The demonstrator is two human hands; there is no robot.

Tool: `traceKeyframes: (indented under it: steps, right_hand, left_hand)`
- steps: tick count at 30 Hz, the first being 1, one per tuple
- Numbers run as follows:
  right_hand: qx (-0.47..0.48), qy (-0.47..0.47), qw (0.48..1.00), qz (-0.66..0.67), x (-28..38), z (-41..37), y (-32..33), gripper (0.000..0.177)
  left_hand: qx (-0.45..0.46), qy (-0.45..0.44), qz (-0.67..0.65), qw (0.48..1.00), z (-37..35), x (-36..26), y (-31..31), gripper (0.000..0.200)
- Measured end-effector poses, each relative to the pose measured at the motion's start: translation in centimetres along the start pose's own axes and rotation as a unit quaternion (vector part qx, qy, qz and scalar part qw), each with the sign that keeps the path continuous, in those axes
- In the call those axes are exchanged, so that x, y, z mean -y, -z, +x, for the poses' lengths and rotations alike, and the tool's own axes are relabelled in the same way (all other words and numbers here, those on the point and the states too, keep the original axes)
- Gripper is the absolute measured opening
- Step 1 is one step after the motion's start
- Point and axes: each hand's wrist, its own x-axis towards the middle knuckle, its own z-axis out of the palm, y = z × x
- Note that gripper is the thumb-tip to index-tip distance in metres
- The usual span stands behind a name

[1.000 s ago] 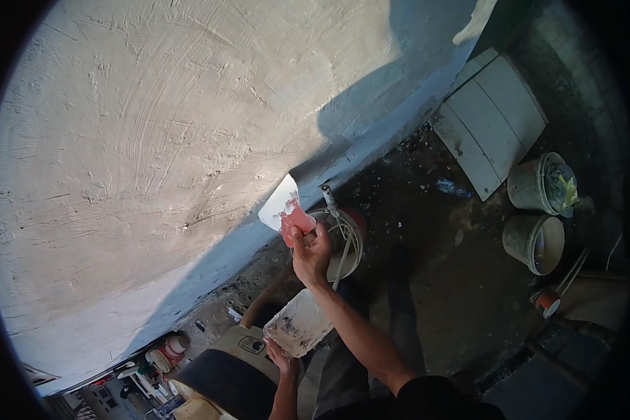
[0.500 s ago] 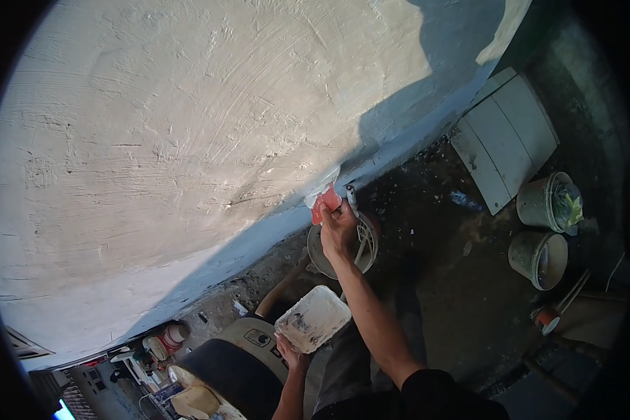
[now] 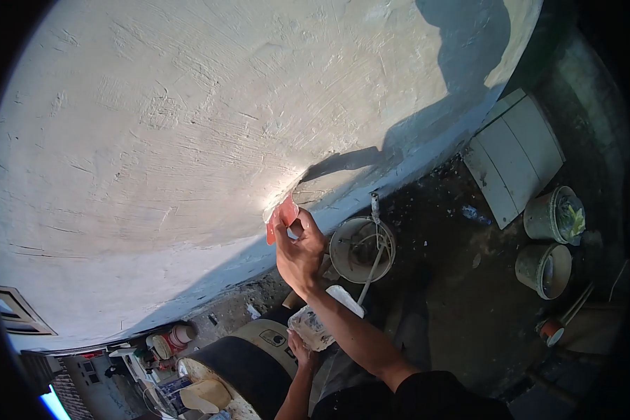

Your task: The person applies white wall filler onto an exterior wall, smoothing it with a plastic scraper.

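My right hand [image 3: 300, 253] is closed on a red putty spreader [image 3: 283, 215]. Its edge, smeared with white putty, presses against the rough, whitish wall [image 3: 168, 147]. Lower down, my left hand [image 3: 301, 351] grips the near side of a shallow white tray [image 3: 311, 327] with putty residue inside. My right forearm passes in front of part of this tray. Behind the right hand, on the ground by the wall's foot, stands a bucket [image 3: 336, 253] with a long-handled tool [image 3: 376, 269] leaning in it.
A dark drum with a pale band [image 3: 255, 337] stands beside my left arm, a yellowish container [image 3: 206, 396] on top. To the right are two buckets [image 3: 532, 213] [image 3: 526, 269], a pale panel [image 3: 514, 157] and a small orange pot [image 3: 551, 330]. Sunlight and shadow cross the wall.
My right hand has moved left along the wall with the spreader, away from over the bucket. The tray has shifted slightly right and is now partly behind my forearm. The view has shifted somewhat.
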Motion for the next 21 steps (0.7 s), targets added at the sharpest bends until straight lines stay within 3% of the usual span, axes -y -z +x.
traceKeyframes:
  steps: [2, 3, 4, 7, 8, 10, 14, 15, 17, 20, 21]
  right_hand:
    - [-0.006, -0.005, 0.998, 0.058, 0.8, -1.2, -1.4, 0.016]
    - [-0.007, -0.003, 1.0, 0.015, 1.6, -1.8, -1.7, 0.017]
    - [-0.008, -0.002, 1.0, -0.028, 2.3, -2.3, -1.9, 0.017]
    - [-0.039, 0.008, 0.997, 0.064, 1.7, -3.4, -1.0, 0.018]
    - [-0.042, 0.034, 0.995, 0.084, 1.3, -3.6, 0.0, 0.018]
    - [-0.04, 0.053, 0.997, -0.028, 0.2, -3.7, 3.7, 0.017]
    - [-0.151, -0.012, 0.987, -0.049, -7.1, -1.7, 12.6, 0.019]
    - [-0.156, -0.045, 0.98, -0.112, -8.3, -1.1, 13.8, 0.021]
    - [-0.165, -0.108, 0.952, -0.234, -10.3, 0.2, 15.3, 0.023]
    - [-0.169, -0.079, 0.959, -0.213, -16.4, 2.4, 15.5, 0.025]
    - [-0.18, -0.055, 0.956, -0.227, -18.6, 3.2, 15.5, 0.021]
  left_hand:
    - [-0.006, -0.032, 0.086, 0.996, 1.6, 3.5, 4.8, 0.046]
    - [-0.003, -0.041, 0.113, 0.993, 1.9, 3.4, 5.5, 0.049]
    - [0.01, -0.035, 0.108, 0.993, 1.9, 3.4, 6.1, 0.052]
    - [0.024, -0.034, 0.106, 0.994, 2.3, 3.7, 7.4, 0.056]
    - [0.02, -0.037, 0.103, 0.994, 2.4, 3.9, 7.8, 0.055]
    - [0.006, -0.046, 0.095, 0.994, 2.6, 4.6, 8.4, 0.053]
    - [0.026, -0.103, 0.241, 0.965, 0.6, 1.7, 5.6, 0.048]
    - [0.04, -0.107, 0.259, 0.959, 0.3, 0.9, 4.8, 0.048]
    - [0.069, -0.064, 0.19, 0.977, 0.4, 0.7, 4.9, 0.046]
    - [0.072, 0.037, 0.046, 0.996, 0.8, 0.9, 5.7, 0.046]
    - [0.073, 0.02, 0.077, 0.994, 0.7, 0.8, 5.7, 0.046]
